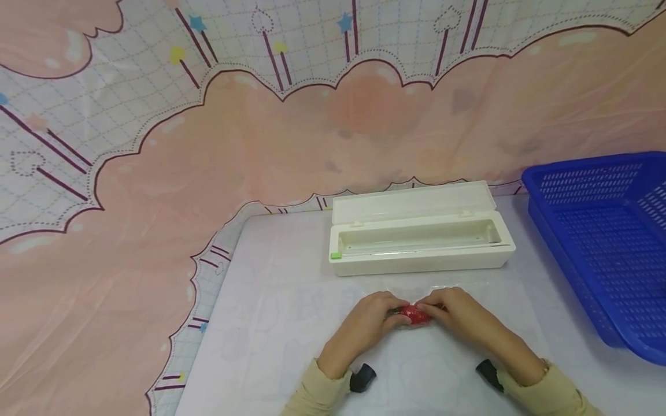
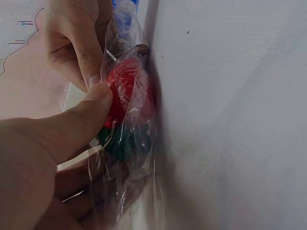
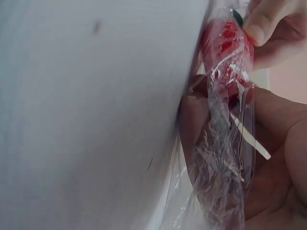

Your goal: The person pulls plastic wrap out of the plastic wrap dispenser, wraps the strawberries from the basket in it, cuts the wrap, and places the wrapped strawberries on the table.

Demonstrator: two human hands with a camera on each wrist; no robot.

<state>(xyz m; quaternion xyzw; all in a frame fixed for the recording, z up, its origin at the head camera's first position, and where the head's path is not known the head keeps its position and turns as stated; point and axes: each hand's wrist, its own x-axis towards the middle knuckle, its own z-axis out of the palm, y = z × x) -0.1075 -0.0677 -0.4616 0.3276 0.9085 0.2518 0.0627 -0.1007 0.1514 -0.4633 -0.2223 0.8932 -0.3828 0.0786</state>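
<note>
Fingers of both hands pinch clear film round a small red strawberry (image 1: 414,314) on the white table (image 1: 291,346), left hand (image 1: 368,323) and right hand (image 1: 462,316) meeting over it. Wrapping looks underway; next, loose film needs tucking tight. Behind stands the open wrap dispenser (image 1: 421,237).

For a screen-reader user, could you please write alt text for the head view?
Two hands, left hand and right hand, hold a red strawberry-like object wrapped in clear film on a pale table. Behind stands an open white dispenser box; a blue basket sits right.
</note>
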